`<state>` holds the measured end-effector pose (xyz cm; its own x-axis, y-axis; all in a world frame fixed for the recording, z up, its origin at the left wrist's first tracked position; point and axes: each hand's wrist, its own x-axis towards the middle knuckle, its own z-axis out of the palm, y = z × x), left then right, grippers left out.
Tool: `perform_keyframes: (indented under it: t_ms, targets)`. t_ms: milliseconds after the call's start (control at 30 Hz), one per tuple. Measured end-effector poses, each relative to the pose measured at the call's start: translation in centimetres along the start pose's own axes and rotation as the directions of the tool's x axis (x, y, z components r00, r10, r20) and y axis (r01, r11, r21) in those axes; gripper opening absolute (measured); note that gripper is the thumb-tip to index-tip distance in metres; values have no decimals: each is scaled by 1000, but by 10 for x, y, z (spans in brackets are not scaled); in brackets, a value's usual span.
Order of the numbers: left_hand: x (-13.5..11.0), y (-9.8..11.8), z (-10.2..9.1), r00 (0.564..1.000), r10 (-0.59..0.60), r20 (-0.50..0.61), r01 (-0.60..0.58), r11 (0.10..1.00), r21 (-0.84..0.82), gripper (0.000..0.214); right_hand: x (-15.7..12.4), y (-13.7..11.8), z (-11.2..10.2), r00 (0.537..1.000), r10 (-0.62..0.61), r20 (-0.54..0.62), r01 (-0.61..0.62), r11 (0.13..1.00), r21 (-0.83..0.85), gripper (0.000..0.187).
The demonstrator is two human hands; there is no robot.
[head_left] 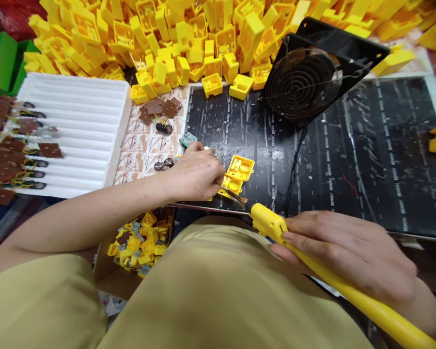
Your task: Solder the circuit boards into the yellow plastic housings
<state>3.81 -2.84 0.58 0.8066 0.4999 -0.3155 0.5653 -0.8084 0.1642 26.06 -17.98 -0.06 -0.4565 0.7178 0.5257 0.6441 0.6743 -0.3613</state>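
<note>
My right hand (pixel 352 252) is wrapped round a yellow hot glue gun (pixel 269 220), whose dark collar and narrow metal tip point left at an open yellow plastic case (pixel 241 169). The case lies near the front edge of the black work mat, with round grilles moulded inside it. My left hand (pixel 199 172) is bent over the case's left side, fingers pinched together; what they hold is hidden. Thin wires and a green circuit board (pixel 189 139) show just beyond that hand. Small round black speakers (pixel 163 165) lie beside its wrist.
Yellow cases (pixel 189 39) are heaped across the back. A black fan (pixel 305 77) stands tilted on the mat (pixel 378 145), its cable running forward. At left, a white foam tray (pixel 76 126) bears brown boards with wired speakers. Below, a cardboard box (pixel 111 278) holds yellow parts.
</note>
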Motion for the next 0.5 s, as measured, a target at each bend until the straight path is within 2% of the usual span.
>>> perform_keyframes:
  t_ms: [67,200,367,500]
  targets:
    - [0,0,-1,1000,4,5,-4,1000,12,21,-7,1,-5,999,48,-5,-48,999,2,10]
    - [1,0,-2,1000,10,17,-11,999,35,19,-22,3,-9,976,219,0,-219,975,-30,2]
    - [3,2,-2,999,2,44,-5,998,69,21,-23,4,-6,976,212,-47,-212,977,3,5]
    - [-3,4,1,999,32,-37,-27,992,121,24,-20,5,-2,970,225,-88,-223,974,35,8]
